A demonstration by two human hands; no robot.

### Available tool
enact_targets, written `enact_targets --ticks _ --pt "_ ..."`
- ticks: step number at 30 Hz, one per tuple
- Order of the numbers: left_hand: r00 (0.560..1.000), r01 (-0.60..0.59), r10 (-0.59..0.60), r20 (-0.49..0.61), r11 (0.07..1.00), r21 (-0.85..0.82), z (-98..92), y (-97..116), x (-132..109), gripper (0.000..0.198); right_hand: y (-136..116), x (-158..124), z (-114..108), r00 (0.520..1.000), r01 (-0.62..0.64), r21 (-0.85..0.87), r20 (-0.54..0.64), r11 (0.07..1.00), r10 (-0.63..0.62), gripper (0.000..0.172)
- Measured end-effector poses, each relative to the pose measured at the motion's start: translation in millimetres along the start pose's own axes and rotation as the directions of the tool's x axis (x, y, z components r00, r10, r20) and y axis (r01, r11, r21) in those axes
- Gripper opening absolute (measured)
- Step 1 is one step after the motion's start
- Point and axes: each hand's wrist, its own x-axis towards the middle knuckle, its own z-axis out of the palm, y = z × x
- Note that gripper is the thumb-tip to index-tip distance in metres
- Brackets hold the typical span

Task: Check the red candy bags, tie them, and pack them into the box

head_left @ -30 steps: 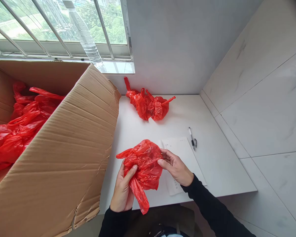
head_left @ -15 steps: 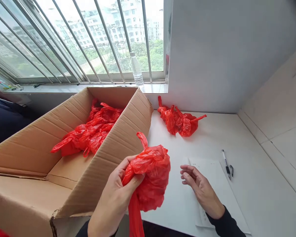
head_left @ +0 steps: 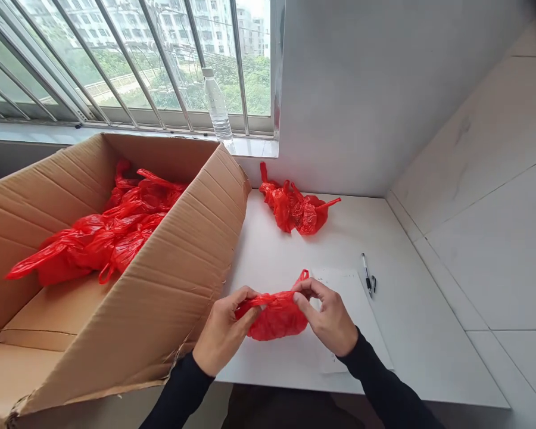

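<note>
A crumpled red plastic bag (head_left: 277, 316) hangs just above the white table (head_left: 411, 351) near its front edge. My left hand (head_left: 223, 330) pinches its left end and my right hand (head_left: 328, 316) pinches its right end, where a handle loop sticks up. Both hands are closed on the bag. A sheet of paper (head_left: 346, 292) lies under and behind my right hand.
A large open cardboard box (head_left: 170, 280) with several red bags (head_left: 102, 235) stands on the left. A knotted bundle of red bags (head_left: 297, 208) lies at the table's back. A pen (head_left: 367, 274) lies right of the paper. A water bottle (head_left: 217, 107) stands on the windowsill.
My right hand, open and empty half a second ago, has taken hold of the bag's right end. The bag came down from in front of the box to just above the table.
</note>
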Motion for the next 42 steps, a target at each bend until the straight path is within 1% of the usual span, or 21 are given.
enact_targets --ticks 4,6,9,11,14,16,18,20,21,23,25,28,30,31,32,33,34,36,38,40,42 --pt "0.998 -0.015 0.017 -0.063 1.0 0.027 7.2 -9 -5 0.026 16 -4 -7 0.997 -0.08 -0.023 -0.024 0.997 0.079 0.019" --pt "0.995 -0.036 0.038 -0.087 0.999 0.02 13.8 -8 -5 0.03 16 -4 -6 0.998 -0.052 -0.034 -0.038 0.998 0.05 0.019" --pt "0.99 -0.071 0.071 -0.12 0.997 0.006 20.9 -6 -5 0.03 8 -2 -4 0.999 0.018 -0.029 0.034 0.999 -0.017 0.024" --pt "0.978 -0.079 0.077 -0.192 0.997 -0.004 19.5 -8 -4 0.031 5 1 -8 0.999 0.026 -0.031 0.03 0.999 -0.026 0.018" --pt "0.911 -0.063 0.053 -0.41 0.998 -0.011 10.5 -16 -4 0.037 9 7 -22 0.987 -0.035 0.045 -0.152 0.998 0.042 0.022" --pt "0.86 -0.054 0.042 -0.508 0.999 -0.008 6.4 -21 -3 0.04 13 9 -30 0.969 -0.071 0.118 -0.226 0.99 0.097 0.023" --pt "0.855 -0.058 0.056 -0.516 0.998 0.012 7.8 -22 -3 0.047 16 8 -32 0.976 -0.079 0.131 -0.191 0.988 0.104 0.027" --pt "0.881 -0.107 0.144 -0.45 0.989 0.106 12.7 -20 -1 0.056 15 7 -29 0.991 -0.06 0.075 -0.116 0.995 0.068 0.031" --pt "0.893 -0.142 0.196 -0.405 0.977 0.161 15.2 -19 0 0.052 15 7 -27 0.995 -0.048 0.036 -0.085 0.998 0.051 0.027" --pt "0.891 -0.203 0.282 -0.355 0.949 0.243 17.9 -17 1 0.029 15 7 -25 0.996 -0.042 -0.007 -0.076 0.999 0.042 0.024" --pt "0.866 -0.213 0.307 -0.395 0.941 0.264 16.9 -15 0 0.016 18 8 -28 0.989 -0.078 0.018 -0.123 0.997 0.08 0.03" --pt "0.806 -0.203 0.341 -0.484 0.927 0.316 13.1 -11 -7 0.019 19 5 -36 0.957 -0.099 0.039 -0.272 0.994 0.106 0.027" --pt "0.76 -0.187 0.388 -0.522 0.899 0.395 11.9 -4 -11 0.021 12 -1 -38 0.9 -0.032 -0.03 -0.436 0.999 0.016 0.032" --pt "0.737 -0.179 0.413 -0.535 0.882 0.435 11.9 0 -13 0.021 6 -4 -37 0.861 0.033 -0.086 -0.503 0.996 -0.072 0.033" --pt "0.719 -0.171 0.433 -0.544 0.868 0.466 12.0 5 -14 0.021 -1 -7 -34 0.833 0.116 -0.152 -0.524 0.982 -0.18 0.032" --pt "0.716 -0.164 0.439 -0.543 0.862 0.48 12.1 9 -15 0.021 -8 -8 -31 0.825 0.21 -0.22 -0.483 0.953 -0.293 0.029" --pt "0.727 -0.158 0.421 -0.542 0.871 0.465 12.1 12 -15 0.019 -13 -8 -26 0.834 0.301 -0.284 -0.385 0.91 -0.396 0.027" --pt "0.786 -0.132 0.297 -0.542 0.938 0.322 11.4 17 -14 0.019 -18 -2 -17 0.859 0.425 -0.4 -0.103 0.812 -0.501 0.033" --pt "0.848 -0.069 0.102 -0.52 0.994 0.081 9.6 18 -14 0.025 -15 7 -9 0.886 0.432 -0.52 0.092 0.737 -0.454 0.037" --pt "0.864 -0.024 -0.064 -0.499 0.985 -0.169 6.8 17 -13 0.031 -8 13 -5 0.909 0.395 -0.607 0.15 0.689 -0.389 0.029" --pt "0.854 -0.013 -0.161 -0.495 0.944 -0.33 3.8 15 -14 0.034 -4 13 -5 0.911 0.384 -0.64 0.144 0.665 -0.387 0.022"
